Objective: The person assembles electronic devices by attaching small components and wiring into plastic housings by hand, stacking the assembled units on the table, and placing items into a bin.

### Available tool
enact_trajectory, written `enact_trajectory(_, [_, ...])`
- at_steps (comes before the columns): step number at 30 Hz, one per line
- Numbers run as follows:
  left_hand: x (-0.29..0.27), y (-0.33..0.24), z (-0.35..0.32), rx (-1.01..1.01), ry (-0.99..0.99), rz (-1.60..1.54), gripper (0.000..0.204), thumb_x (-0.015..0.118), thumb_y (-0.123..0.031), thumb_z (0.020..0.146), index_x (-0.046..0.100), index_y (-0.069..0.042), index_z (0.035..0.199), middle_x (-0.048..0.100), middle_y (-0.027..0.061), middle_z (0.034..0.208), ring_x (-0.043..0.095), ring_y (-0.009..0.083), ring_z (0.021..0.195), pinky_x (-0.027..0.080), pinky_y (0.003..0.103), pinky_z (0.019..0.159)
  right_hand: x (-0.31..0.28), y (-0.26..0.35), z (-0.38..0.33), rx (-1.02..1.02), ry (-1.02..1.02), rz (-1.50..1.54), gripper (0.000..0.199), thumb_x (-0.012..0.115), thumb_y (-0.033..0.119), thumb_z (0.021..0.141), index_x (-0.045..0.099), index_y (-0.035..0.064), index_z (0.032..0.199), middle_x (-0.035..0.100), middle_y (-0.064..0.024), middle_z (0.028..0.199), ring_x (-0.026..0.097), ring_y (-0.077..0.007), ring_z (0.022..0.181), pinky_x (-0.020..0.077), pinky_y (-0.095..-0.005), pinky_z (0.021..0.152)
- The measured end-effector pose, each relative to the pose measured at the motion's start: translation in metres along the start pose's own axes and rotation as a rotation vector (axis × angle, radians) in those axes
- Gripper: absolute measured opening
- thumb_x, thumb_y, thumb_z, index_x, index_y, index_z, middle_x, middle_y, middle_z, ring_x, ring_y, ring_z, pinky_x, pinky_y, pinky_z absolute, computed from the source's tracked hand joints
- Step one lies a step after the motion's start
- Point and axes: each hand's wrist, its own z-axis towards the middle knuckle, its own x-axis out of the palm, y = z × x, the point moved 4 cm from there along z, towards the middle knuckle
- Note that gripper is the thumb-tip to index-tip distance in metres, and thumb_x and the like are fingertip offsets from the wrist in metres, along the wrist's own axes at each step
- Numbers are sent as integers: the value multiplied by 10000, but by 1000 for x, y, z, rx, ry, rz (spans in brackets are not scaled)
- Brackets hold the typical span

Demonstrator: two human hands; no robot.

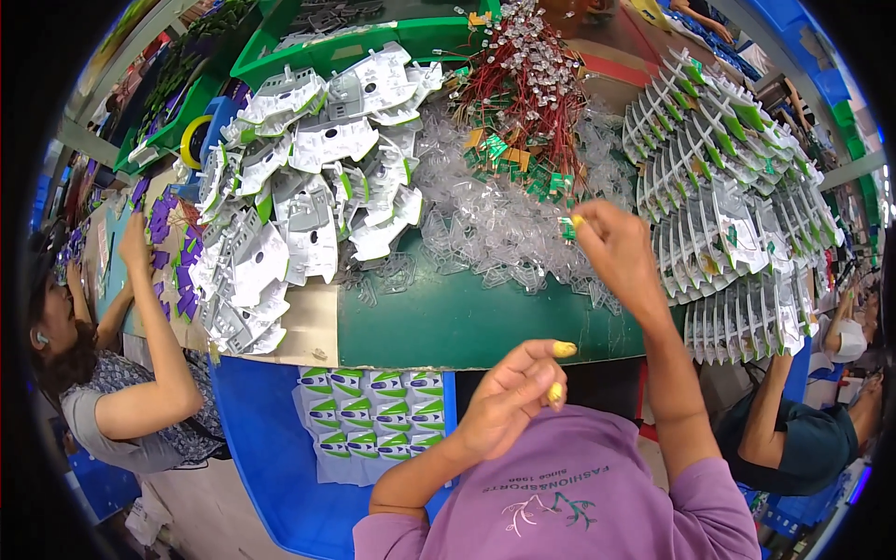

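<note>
My right hand [618,254] reaches over the heap of clear plastic pieces [485,224], its fingers pinched and tipped with a yellow finger cot. At those fingertips is a small green circuit board [567,228]. Beyond it lies a pile of red-wired LEDs [541,84] with more green boards at their ends. Close to my body, above the table's front edge, my left hand [509,397] holds nothing; its yellow-capped fingers are apart.
White-and-green plastic shells [313,224] are heaped at left, and similar shells [719,224] stand in rows at right. Below the green tabletop [448,327] sits a blue bin [257,439] with packed parts. A green tray [392,37] lies behind. Co-workers [140,373] sit on both sides.
</note>
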Motion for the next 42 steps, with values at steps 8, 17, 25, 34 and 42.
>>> enact_trajectory(8, [-35, -26, 23, 278, -256, 448, 267, 504, -133, 977, 528, -1, 1208, 603, 53, 930, 572, 116, 838, 452, 259, 771, -9, 19, -65, 233, 22, 410, 107, 566, -43, 799, 597, -45, 902, 611, -21, 702, 564, -40, 629, 455, -197, 579])
enact_trajectory(17, [-23, -38, 39, 419, -170, 657, 229, 589, -98, 938, 595, 11, 1139, 604, 49, 995, 574, 76, 888, 467, 217, 772, -15, 30, -85, 124, 164, 437, 113, 570, -53, 783, 595, -44, 893, 625, -39, 747, 593, -63, 662, 484, -211, 620])
enact_trajectory(25, [-29, -33, 36, 491, -218, 742, 136, 641, -8, 880, 648, 21, 1013, 621, 46, 986, 585, 72, 869, 478, 201, 746, 0, 36, -76, -45, 125, 352, 170, 610, -47, 777, 632, -45, 945, 637, -81, 834, 600, -103, 668, 482, -230, 591])
enact_trajectory(34, [-29, -30, 31, 580, -252, 852, 207, 695, 9, 827, 645, 24, 1028, 646, 49, 933, 593, 80, 821, 481, 217, 712, 7, 48, -72, -105, 158, 235, 131, 634, -49, 739, 653, -11, 863, 602, -58, 749, 493, -95, 528, 383, -230, 483])
enact_trajectory(42, [-51, -44, 28, -65, -62, 117, 271, 670, -120, 879, 610, 0, 1114, 644, 27, 863, 605, 79, 771, 500, 224, 705, 35, 37, -48, -129, 400, 546, 129, 662, -49, 767, 703, 3, 878, 665, -67, 796, 606, -124, 691, 466, -246, 621])
